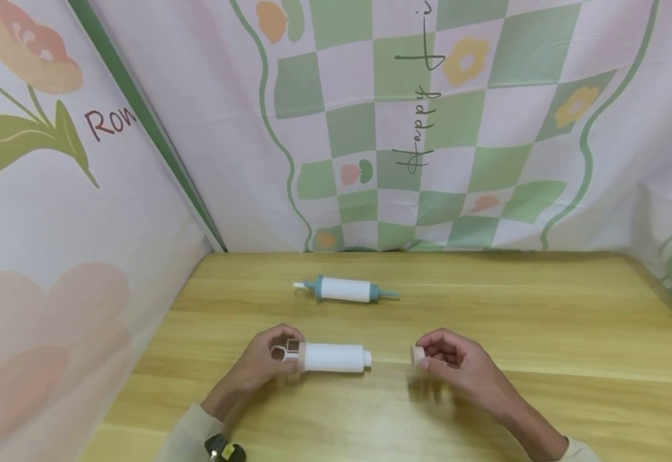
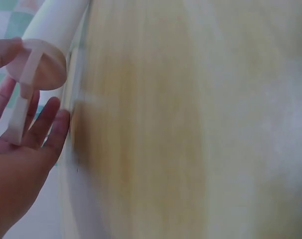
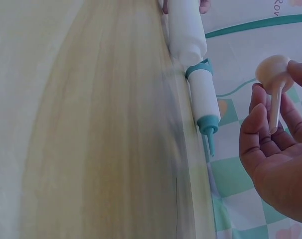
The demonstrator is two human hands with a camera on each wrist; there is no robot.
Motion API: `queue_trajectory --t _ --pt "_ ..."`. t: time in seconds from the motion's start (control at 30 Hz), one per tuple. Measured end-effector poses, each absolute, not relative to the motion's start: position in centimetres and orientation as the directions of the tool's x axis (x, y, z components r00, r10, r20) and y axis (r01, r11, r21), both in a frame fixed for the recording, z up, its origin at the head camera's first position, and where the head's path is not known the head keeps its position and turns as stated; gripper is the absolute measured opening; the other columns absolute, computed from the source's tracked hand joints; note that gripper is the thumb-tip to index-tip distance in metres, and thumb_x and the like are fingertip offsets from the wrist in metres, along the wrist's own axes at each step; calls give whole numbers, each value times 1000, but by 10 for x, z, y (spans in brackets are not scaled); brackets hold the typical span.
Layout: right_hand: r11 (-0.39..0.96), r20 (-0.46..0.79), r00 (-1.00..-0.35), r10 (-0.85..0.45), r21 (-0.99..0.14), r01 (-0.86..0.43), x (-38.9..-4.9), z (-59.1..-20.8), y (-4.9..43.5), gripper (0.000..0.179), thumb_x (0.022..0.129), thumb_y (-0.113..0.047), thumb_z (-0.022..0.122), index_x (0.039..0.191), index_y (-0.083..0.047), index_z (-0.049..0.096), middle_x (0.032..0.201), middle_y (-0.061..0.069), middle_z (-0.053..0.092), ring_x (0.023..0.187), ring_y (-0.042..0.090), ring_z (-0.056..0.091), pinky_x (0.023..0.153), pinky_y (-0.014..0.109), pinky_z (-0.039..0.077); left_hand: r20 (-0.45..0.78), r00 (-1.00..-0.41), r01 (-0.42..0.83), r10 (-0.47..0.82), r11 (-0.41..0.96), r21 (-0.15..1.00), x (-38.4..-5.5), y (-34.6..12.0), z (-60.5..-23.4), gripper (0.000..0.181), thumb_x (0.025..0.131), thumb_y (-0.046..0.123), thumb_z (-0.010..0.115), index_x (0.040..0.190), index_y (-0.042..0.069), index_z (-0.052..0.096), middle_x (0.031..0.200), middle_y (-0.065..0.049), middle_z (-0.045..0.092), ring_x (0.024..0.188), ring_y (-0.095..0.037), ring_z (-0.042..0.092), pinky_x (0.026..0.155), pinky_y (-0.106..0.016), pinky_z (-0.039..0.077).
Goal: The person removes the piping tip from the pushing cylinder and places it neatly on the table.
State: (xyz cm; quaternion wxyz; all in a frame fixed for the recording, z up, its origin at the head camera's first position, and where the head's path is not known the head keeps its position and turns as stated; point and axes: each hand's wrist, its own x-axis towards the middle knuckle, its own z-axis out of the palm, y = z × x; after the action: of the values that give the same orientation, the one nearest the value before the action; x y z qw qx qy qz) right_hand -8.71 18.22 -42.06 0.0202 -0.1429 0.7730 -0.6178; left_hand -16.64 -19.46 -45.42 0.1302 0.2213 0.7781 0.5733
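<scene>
My left hand [image 1: 258, 360] grips the beige end of a white syringe-like tube [image 1: 334, 357], its fingers around the rim and a pale handle. The tube lies sideways, with its narrow white neck bare and facing right. In the left wrist view, that beige end [image 2: 50, 69] shows the handle standing out toward the palm. Across a gap to the right, my right hand [image 1: 469, 364] pinches a beige nozzle cap [image 1: 416, 356] between thumb and fingers. The right wrist view shows the nozzle cap's round base and its thin spout [image 3: 275, 107] pointing back toward the palm.
Behind the hands, a second white tube with teal ends [image 1: 344, 289] lies on the wooden table [image 1: 544, 308]. Its thin teal spout points right. Patterned cloth [image 1: 405, 128] hangs along the table's back edge, and another flowered cloth [image 1: 36, 224] hangs at the left.
</scene>
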Motion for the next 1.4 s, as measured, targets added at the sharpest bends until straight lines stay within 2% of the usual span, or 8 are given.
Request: queue_trajectory --t 0.3,0.5,0.73,1.03,1.27,1.4 --pt "190 124 -959 -253 -966 -175 -88 -422 182 24 95 -9 68 116 2 62 103 15 64 90 23 64 75 29 56 27 -865 197 501 290 937 -167 -197 -454 38 80 7 80 115 6 64 115 -11 63 103 -29 60 89 -44 50" --pt "191 123 -960 -251 -966 -174 -88 -423 182 23 95 -9 68 115 1 62 102 15 64 89 22 64 75 29 56 39 -860 216 508 294 931 -166 -196 -454 40 80 7 81 116 4 63 115 -13 62 104 -30 59 91 -45 49" --pt "214 116 -967 -225 -963 -166 -88 -422 183 23 95 -11 69 115 -1 64 103 14 65 90 23 65 78 29 56 33 -854 210 520 285 935 -166 -197 -453 40 82 9 80 117 4 62 116 -13 61 104 -30 59 91 -41 50" --pt "192 173 -960 -219 -957 -216 -88 -421 183 24 94 -6 69 116 3 62 104 14 66 90 19 66 77 27 57 17 -886 179 463 309 934 -161 -199 -449 38 84 14 80 118 10 64 117 -8 63 105 -29 60 93 -44 49" --pt "180 190 -956 -225 -956 -232 -89 -423 182 22 94 -5 68 115 3 63 104 14 66 90 20 65 78 27 57 40 -910 210 412 376 902 -154 -195 -445 47 86 19 80 126 7 60 127 -10 60 113 -31 58 97 -48 49" --pt "180 196 -955 -224 -954 -238 -90 -423 182 22 94 -4 68 114 3 63 104 14 66 90 21 65 78 27 56 67 -921 245 383 437 865 -152 -193 -443 52 85 19 80 131 10 58 136 -11 54 122 -34 52 98 -53 48"
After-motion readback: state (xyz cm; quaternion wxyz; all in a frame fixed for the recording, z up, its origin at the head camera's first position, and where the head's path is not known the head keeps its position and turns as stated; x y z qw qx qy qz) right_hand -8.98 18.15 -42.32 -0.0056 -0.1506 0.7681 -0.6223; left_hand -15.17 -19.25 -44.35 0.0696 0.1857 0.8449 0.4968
